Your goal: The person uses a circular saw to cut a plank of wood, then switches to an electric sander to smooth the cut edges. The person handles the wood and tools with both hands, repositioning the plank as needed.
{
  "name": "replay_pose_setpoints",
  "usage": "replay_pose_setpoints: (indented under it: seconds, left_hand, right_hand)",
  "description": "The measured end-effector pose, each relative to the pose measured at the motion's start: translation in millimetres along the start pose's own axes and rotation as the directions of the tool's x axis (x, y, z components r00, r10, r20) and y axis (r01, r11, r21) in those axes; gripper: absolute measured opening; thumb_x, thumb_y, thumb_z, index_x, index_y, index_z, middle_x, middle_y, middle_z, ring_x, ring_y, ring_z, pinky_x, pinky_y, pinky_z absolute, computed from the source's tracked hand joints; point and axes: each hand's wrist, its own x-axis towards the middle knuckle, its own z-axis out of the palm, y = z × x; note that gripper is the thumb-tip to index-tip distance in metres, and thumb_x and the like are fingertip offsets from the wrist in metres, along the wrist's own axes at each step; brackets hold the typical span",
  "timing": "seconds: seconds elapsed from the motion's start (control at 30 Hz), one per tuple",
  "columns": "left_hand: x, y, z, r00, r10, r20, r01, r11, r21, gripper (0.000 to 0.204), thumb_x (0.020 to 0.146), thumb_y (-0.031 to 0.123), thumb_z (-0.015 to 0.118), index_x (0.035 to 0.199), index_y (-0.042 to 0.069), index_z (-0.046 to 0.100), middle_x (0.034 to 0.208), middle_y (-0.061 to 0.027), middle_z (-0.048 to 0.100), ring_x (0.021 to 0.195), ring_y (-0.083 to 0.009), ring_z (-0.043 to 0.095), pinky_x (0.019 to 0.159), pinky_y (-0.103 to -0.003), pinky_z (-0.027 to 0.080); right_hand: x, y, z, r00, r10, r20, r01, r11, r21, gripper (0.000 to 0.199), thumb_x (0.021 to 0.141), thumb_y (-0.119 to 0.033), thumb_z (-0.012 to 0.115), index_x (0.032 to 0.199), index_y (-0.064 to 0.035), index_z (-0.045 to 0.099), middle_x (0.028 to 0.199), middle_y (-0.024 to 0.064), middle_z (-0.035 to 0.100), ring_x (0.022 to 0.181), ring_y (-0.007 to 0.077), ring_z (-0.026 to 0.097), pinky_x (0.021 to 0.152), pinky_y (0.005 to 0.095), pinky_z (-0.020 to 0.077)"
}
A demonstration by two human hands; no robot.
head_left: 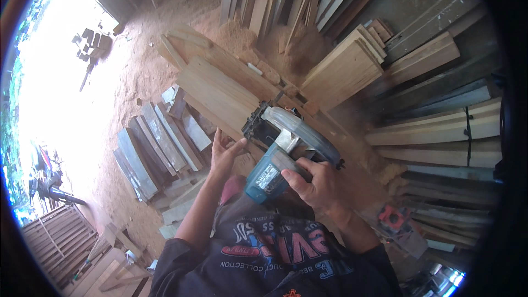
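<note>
A teal circular saw (268,172) with a silvery blade guard (308,132) rests on the near end of a wide, pale wooden board (217,92). My right hand (318,185) is closed round the saw's rear handle. My left hand (224,155) grips the board's near-left edge beside the saw's base plate, its thumb close to the plate. Under the guard, the blade is hidden. Beneath the board lies a longer, thicker timber (242,69) that runs from upper left toward lower right.
Several short planks (159,137) lie in a row on the left. More boards are stacked at the right (434,137), with a wide plank stack (344,71) nearer. Sawdust (228,36) is heaped behind the work. A blurred red-and-black object (391,219) sits at lower right.
</note>
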Motion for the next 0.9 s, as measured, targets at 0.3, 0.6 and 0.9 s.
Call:
replay_pose_setpoints:
  seconds: [0.3,0.6,0.9]
  left_hand:
    - [3.5,5.7,-1.3,1.000,-0.005,0.004,0.005,1.000,0.003,0.101,0.095,0.005,0.084,0.171,0.005,0.019,0.142,-0.0245,0.063,0.122,-0.0335,0.072,0.095,-0.043,0.065]
    - [9.1,1.4,2.1,0.999,-0.044,-0.010,0.044,0.999,0.004,0.103,0.096,0.013,0.085,0.172,0.007,0.016,0.146,-0.0239,0.062,0.124,-0.0321,0.070,0.095,-0.045,0.064]
    - [15.7,-3.6,6.5,0.998,-0.065,0.026,0.067,0.996,-0.060,0.102,0.098,0.012,0.082,0.173,0.005,0.013,0.141,-0.0229,0.064,0.123,-0.0313,0.070,0.091,-0.044,0.066]
  right_hand:
    - [2.3,-10.5,-3.8,0.994,0.104,0.028,-0.102,0.993,-0.059,0.054,0.099,-0.052,0.076,0.086,0.0002,0.073,0.067,0.0174,0.071,0.066,0.0301,0.076,0.063,0.0421,0.0570]
    - [7.7,-2.4,-3.0,0.989,0.142,0.044,-0.139,0.987,-0.077,0.059,0.100,-0.059,0.071,0.088,-0.0013,0.074,0.068,0.0164,0.071,0.067,0.0298,0.075,0.066,0.0439,0.0566]
    - [13.8,1.5,-7.4,0.981,0.178,0.075,-0.165,0.975,-0.146,0.066,0.099,-0.068,0.066,0.097,-0.0036,0.077,0.075,0.0192,0.075,0.077,0.0386,0.078,0.072,0.0484,0.0594]
